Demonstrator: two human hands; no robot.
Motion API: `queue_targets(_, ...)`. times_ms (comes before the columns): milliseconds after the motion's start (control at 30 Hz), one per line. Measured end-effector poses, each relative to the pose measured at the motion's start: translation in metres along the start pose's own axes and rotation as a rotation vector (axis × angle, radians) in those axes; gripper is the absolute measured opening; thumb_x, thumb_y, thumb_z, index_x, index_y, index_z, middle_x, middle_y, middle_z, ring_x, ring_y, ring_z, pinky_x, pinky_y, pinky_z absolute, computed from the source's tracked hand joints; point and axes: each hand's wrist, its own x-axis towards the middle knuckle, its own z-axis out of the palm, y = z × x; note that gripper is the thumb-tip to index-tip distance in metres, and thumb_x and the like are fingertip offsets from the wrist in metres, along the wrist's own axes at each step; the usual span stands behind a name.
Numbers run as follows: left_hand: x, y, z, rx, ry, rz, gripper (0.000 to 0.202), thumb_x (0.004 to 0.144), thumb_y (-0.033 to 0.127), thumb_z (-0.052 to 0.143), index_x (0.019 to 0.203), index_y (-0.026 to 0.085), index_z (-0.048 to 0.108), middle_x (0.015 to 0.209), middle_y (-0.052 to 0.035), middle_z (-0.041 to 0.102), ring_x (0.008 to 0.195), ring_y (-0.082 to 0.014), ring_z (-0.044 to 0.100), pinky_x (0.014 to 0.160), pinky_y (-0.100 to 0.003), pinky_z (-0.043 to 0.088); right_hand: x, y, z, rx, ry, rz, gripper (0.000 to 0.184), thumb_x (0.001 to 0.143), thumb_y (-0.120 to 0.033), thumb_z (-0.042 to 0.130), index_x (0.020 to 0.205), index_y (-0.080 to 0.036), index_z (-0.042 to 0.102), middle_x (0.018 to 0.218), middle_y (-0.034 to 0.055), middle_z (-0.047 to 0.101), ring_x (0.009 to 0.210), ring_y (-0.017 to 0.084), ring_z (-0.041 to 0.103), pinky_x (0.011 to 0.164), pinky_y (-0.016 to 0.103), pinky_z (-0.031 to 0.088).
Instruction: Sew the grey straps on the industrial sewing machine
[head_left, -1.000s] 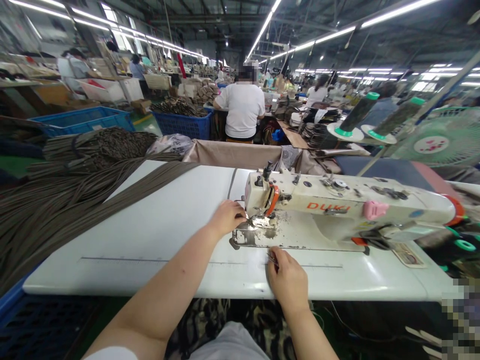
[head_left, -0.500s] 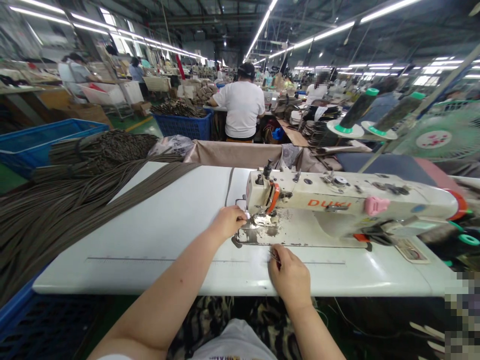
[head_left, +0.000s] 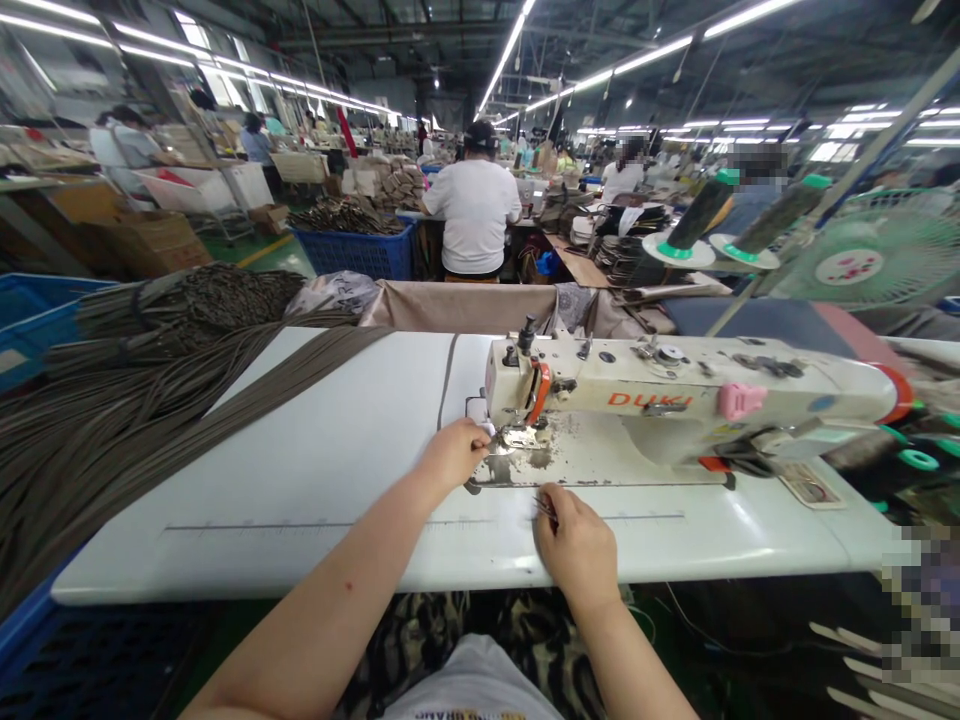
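Where the view begins at far left, a blue crate [head_left: 30,310] sits beside a large heap of dark straps [head_left: 112,400], which fans from the floor side up onto the left corner of the white table [head_left: 315,470].

Item, strap [head_left: 448,368]: a single thin dark strip running along the table top from the far edge toward the needle area, ending just beside the machine head.

Item, left hand [head_left: 454,452]: resting on the table at the left end of the machine, fingers curled and pinched together at the presser foot [head_left: 517,438] (what they grip is too small to tell; a small white bit shows at the fingertips).

Item, right hand [head_left: 577,548]: on the table's near edge, just in front of the machine bed, fingers closed narrowly on a small metal tool [head_left: 546,508], its tip pointing toward the bed.

Item, sewing machine [head_left: 675,400]: cream body with orange lettering, a pink clip on its arm, a worn and stained bed plate.

Item, thread cones [head_left: 705,215]: two dark cones on green-rimmed stands behind the machine, tilted.

Item, fan [head_left: 870,260]: green grille, far right, behind the cones.

Background: a person in a white shirt [head_left: 472,215] seated with back turned, at a bench beyond the table; a blue basket [head_left: 360,250] to that person's left.
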Motion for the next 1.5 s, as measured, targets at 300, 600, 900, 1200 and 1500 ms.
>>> queue_targets(300,-0.024,0.037,0.016,0.112,-0.085,-0.11,0.012,0.089,0.025,0.07,0.098,0.016,0.071,0.117,-0.0092,0.062,0.089,-0.0175,0.067,0.079,-0.026,0.054,0.0,-0.001,0.0,0.018,-0.001,-0.001,0.024,0.087,-0.014,0.053,0.105,-0.022,0.067,0.086,0.0015,0.072,0.075,0.018,0.062,0.069,0.03,0.036)
queue_targets(600,-0.038,0.059,0.01,0.228,-0.212,-0.118,0.033,0.095,0.033,0.057,0.122,0.014,0.063,0.123,-0.0143,0.06,0.109,-0.0282,0.067,0.098,-0.036,0.052,-0.001,0.001,0.002,0.017,0.024,-0.017,0.024,0.087,-0.013,0.053,0.106,-0.021,0.067,0.087,0.0018,0.072,0.075,0.018,0.062,0.069,0.03,0.036)
queue_targets(900,-0.053,0.051,0.014,0.259,-0.185,-0.001,0.038,0.082,0.016,0.073,0.118,0.017,0.06,0.124,-0.0135,0.055,0.104,-0.0276,0.067,0.093,-0.036,0.054,-0.002,-0.001,0.0,0.02,-0.03,0.021,0.027,0.089,-0.015,0.052,0.11,-0.02,0.068,0.094,0.0041,0.075,0.082,0.019,0.064,0.073,0.03,0.038)
queue_targets(1200,-0.059,0.054,0.017,0.159,-0.149,0.195,0.063,0.072,0.027,0.093,0.12,0.017,0.053,0.131,-0.0136,0.052,0.121,-0.0314,0.06,0.109,-0.042,0.049,0.001,-0.002,-0.001,0.011,-0.045,0.052,0.023,0.087,-0.013,0.056,0.105,-0.021,0.068,0.093,0.0029,0.074,0.077,0.017,0.062,0.07,0.029,0.035)
queue_targets(1500,-0.076,0.061,0.015,0.276,-0.147,0.273,0.055,0.078,0.038,0.088,0.117,0.014,0.056,0.125,-0.0143,0.055,0.115,-0.0325,0.062,0.105,-0.044,0.051,0.005,-0.006,-0.004,-0.026,-0.083,0.088,0.018,0.089,-0.015,0.058,0.103,-0.021,0.067,0.09,0.0036,0.073,0.077,0.017,0.061,0.067,0.03,0.03)
